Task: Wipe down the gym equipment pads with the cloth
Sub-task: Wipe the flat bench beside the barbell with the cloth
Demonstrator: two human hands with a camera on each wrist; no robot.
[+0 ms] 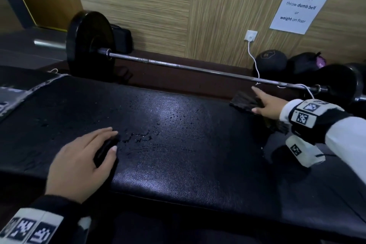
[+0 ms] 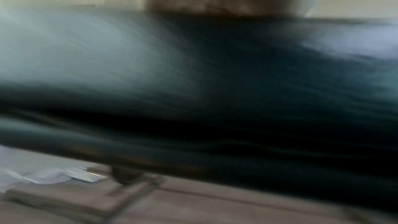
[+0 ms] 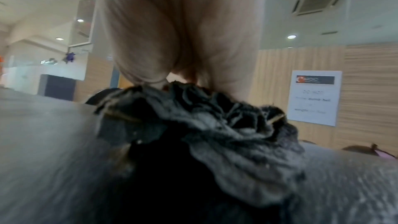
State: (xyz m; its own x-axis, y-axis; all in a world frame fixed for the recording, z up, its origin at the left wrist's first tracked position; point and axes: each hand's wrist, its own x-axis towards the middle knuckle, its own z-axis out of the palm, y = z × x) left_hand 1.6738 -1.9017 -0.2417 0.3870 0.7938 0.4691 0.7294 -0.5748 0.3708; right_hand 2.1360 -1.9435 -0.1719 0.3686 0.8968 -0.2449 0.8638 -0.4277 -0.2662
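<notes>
The dark cloth (image 1: 246,102) lies bunched at the far right end of the black bench pad (image 1: 178,134), under the right hand (image 1: 266,105), whose fingers lie fairly straight and press the fabric flat against the vinyl; the right wrist view shows the cloth (image 3: 215,134) crumpled in soft folds below the palm. It looks light, limp and slightly fuzzy, so it should handle best pressed under a flat palm or gathered in the fingers at its middle, since loose edges may fold under. The pad looks smooth, padded and slick, with droplets (image 1: 138,136) beaded near its centre, so the cloth will likely glide easily. The left hand (image 1: 83,161) rests on the near side of the pad, fingers loosely curled round a small dark object (image 1: 105,149) that I cannot identify; the left wrist view is too blurred to help. A paper notice (image 1: 306,0) on the wood-panelled wall reads "DO NOT throw dumb bell or weight on floor" under a logo too blurred to read. A barbell (image 1: 178,66) lies behind the pad.
</notes>
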